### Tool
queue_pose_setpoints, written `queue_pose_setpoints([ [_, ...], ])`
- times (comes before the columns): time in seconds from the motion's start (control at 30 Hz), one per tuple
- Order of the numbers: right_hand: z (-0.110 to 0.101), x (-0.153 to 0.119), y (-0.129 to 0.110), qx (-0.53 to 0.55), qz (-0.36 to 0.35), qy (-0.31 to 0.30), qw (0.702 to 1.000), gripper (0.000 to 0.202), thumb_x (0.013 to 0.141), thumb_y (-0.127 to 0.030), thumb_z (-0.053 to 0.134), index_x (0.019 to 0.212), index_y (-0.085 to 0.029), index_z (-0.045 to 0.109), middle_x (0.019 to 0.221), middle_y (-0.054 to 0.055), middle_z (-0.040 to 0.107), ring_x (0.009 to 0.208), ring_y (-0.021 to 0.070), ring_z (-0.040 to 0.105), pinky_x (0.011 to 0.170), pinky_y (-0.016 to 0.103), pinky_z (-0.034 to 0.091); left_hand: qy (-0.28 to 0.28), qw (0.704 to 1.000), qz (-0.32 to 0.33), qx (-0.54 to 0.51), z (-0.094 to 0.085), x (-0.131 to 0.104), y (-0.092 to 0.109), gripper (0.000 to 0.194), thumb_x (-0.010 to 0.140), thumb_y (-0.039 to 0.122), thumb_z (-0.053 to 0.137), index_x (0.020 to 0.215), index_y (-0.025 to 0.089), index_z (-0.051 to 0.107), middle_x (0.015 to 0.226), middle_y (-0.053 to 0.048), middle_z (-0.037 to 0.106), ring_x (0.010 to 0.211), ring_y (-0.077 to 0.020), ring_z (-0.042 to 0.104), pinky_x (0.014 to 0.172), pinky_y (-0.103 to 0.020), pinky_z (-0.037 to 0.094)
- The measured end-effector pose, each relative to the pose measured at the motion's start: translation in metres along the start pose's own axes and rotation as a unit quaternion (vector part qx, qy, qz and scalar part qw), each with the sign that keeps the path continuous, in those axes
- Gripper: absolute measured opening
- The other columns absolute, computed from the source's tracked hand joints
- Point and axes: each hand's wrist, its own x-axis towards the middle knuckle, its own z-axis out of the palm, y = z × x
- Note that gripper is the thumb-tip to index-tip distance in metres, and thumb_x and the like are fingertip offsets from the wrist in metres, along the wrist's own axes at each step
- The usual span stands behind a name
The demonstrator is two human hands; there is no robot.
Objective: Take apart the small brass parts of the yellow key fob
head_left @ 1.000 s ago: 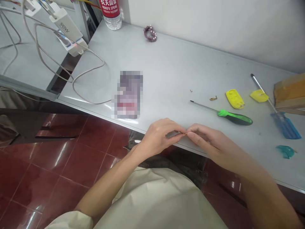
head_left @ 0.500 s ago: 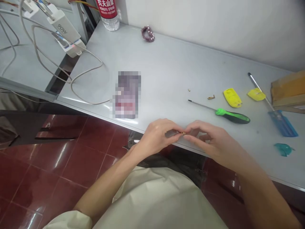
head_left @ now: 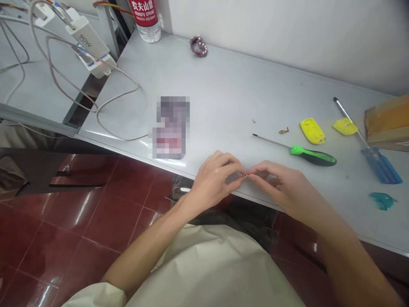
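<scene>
Between the fingertips of both hands is a tiny brass-coloured metal piece point(head_left: 245, 175), mostly covered by the fingers. My left hand point(head_left: 219, 175) pinches it from the left, and my right hand point(head_left: 277, 181) pinches it from the right, just over the desk's front edge. Beyond my right hand lies a small screwdriver point(head_left: 315, 155) with a green and black handle, its tip pointing left. Two more small brass pieces rest behind it: a tiny one point(head_left: 254, 121) and a longer bent one point(head_left: 283, 130). A yellow plastic shell point(head_left: 312, 131) lies to their right.
A second yellow piece point(head_left: 345, 126) touches a blue-handled screwdriver point(head_left: 381, 165). A teal scrap point(head_left: 381, 201) and a cardboard box point(head_left: 388, 121) are at the right. To the left are a blurred-out phone-like object point(head_left: 171, 128), a white cable point(head_left: 119, 139), a charger point(head_left: 87, 38), a water bottle point(head_left: 148, 23) and a beaded bracelet point(head_left: 198, 46).
My left hand has shifted slightly up, its fingers curling more. Both hands still pinch the small brass piece; the things on the desk lie as before.
</scene>
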Motion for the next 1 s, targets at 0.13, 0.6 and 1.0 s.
queue_pose_setpoints([
  [0.13,0.001,0.0,0.004,-0.04,-0.025,0.002,0.999,0.03,0.097,-0.051,0.05,0.099,-0.025,0.063,0.09,-0.001,0.066,0.065,0.0106,0.053,0.065,0.027,0.043,0.0,0.998,-0.001,0.067,0.005,0.0,0.0,0.007,0.092,0.023,0.067,0.097,0.022,0.072,0.099,-0.002,0.069,0.089,-0.0182,0.052,0.078,-0.033,0.044],
  [0.6,0.0,-0.001,-0.008,0.098,0.062,0.014,0.993,0.037,0.09,-0.058,0.058,0.092,-0.022,0.066,0.085,0.001,0.067,0.072,0.0123,0.057,0.064,0.024,0.046,0.015,0.999,-0.007,-0.037,-0.001,0.001,-0.001,0.01,0.092,0.029,0.069,0.099,0.024,0.073,0.101,-0.002,0.071,0.09,-0.017,0.057,0.081,-0.033,0.045],
  [1.0,0.005,0.005,-0.007,0.241,0.076,-0.011,0.967,0.038,0.084,-0.059,0.066,0.09,-0.021,0.067,0.078,0.004,0.071,0.062,0.0135,0.063,0.065,0.029,0.056,0.027,0.996,-0.021,-0.086,-0.004,0.001,0.001,0.009,0.091,0.029,0.069,0.096,0.024,0.075,0.098,-0.003,0.071,0.091,-0.0176,0.059,0.083,-0.033,0.048],
])
